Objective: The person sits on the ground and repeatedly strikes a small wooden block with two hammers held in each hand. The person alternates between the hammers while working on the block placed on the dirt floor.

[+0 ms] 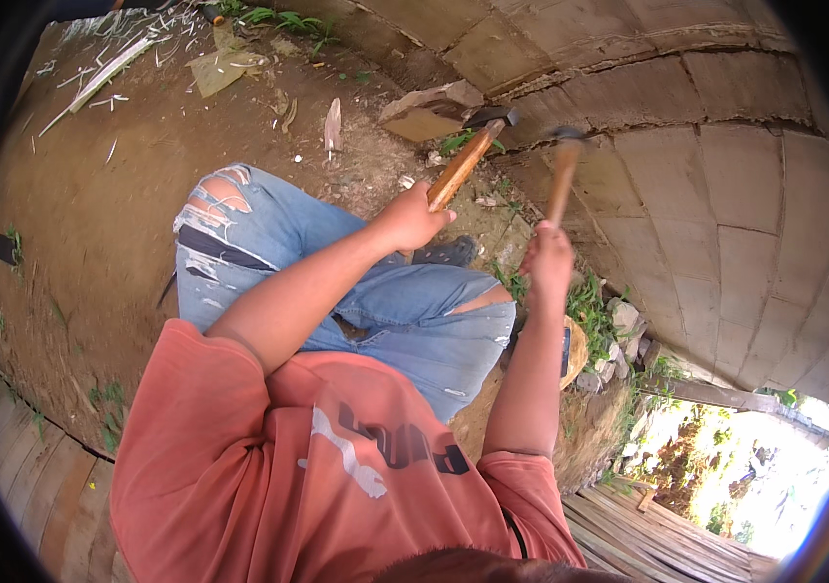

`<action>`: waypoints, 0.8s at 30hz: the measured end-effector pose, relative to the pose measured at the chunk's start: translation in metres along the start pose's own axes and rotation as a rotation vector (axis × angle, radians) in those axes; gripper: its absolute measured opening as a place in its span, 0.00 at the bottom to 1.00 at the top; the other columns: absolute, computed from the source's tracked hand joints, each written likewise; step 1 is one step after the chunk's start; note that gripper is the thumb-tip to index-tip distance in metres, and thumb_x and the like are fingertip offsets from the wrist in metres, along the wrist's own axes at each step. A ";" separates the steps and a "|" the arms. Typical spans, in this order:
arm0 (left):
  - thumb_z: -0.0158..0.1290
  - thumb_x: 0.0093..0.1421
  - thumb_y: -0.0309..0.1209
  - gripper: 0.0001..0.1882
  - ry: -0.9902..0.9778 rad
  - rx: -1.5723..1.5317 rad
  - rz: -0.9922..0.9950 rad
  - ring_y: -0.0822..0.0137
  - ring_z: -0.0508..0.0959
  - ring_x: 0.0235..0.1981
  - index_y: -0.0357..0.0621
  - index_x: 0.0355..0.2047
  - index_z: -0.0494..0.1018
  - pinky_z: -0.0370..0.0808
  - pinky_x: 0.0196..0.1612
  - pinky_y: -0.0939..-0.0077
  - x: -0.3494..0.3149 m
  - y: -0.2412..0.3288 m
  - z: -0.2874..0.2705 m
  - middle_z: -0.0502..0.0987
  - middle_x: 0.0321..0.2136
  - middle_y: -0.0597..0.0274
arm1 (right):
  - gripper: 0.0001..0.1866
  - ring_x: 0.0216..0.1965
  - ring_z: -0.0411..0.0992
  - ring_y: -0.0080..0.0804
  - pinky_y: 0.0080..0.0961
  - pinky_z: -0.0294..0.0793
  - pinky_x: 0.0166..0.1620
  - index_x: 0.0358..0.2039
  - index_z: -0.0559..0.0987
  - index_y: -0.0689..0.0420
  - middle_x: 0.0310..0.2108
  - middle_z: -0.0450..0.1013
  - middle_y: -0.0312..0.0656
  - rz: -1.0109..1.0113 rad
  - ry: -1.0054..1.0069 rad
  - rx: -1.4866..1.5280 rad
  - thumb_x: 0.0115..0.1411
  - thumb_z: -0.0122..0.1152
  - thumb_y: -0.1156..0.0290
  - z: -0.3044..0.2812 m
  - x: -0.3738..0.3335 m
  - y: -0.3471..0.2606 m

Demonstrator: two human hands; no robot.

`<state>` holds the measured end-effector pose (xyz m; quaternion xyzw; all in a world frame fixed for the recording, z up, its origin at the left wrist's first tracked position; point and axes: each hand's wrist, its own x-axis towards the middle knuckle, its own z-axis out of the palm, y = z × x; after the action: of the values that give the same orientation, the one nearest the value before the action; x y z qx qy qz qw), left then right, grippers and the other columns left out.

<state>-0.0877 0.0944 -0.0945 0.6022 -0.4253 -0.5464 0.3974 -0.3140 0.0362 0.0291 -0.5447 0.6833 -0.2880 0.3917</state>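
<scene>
My left hand (408, 220) is closed around the lower end of a thick wooden handle. It belongs to a hammer-like tool (464, 167) whose dark metal head lies at the foot of the block wall, beside a broken stone block (430, 113). In my right hand (548, 258) is a second, slimmer wooden-handled hammer (562, 183), held up to the right of the first. Its dark head is smeared by motion, so its exact shape cannot be made out. The two tools are apart.
The block wall (715, 175) rises at the right. A yellowish round object (575, 355), loose stones (620, 352) and weeds stand near my right forearm. Pale shavings and a long split strip (108, 80) litter the dirt floor (74, 223) at the far left. Wooden planks (21, 452) edge the lower left.
</scene>
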 end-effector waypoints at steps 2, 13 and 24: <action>0.64 0.64 0.46 0.34 -0.008 -0.004 -0.008 0.48 0.85 0.40 0.28 0.56 0.68 0.79 0.44 0.56 -0.002 -0.004 0.004 0.82 0.38 0.40 | 0.14 0.17 0.62 0.19 0.22 0.67 0.19 0.37 0.74 0.56 0.20 0.64 0.29 -0.162 0.155 0.029 0.78 0.52 0.59 -0.011 -0.017 -0.048; 0.66 0.64 0.45 0.32 0.020 0.002 0.017 0.57 0.84 0.35 0.29 0.54 0.70 0.79 0.39 0.62 -0.003 -0.001 0.009 0.82 0.35 0.46 | 0.15 0.25 0.72 0.28 0.34 0.72 0.30 0.41 0.74 0.62 0.27 0.74 0.41 -0.430 0.131 -0.718 0.76 0.52 0.61 0.043 -0.005 0.016; 0.65 0.65 0.44 0.30 0.042 -0.053 0.013 0.58 0.82 0.30 0.29 0.52 0.71 0.78 0.36 0.61 -0.001 -0.005 0.008 0.81 0.33 0.49 | 0.13 0.19 0.64 0.18 0.18 0.64 0.20 0.37 0.70 0.56 0.23 0.66 0.33 -0.602 0.246 0.249 0.79 0.50 0.62 -0.021 -0.033 -0.111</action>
<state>-0.0951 0.0963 -0.0992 0.6002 -0.4058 -0.5421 0.4256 -0.2710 0.0405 0.1381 -0.6309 0.4938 -0.5353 0.2676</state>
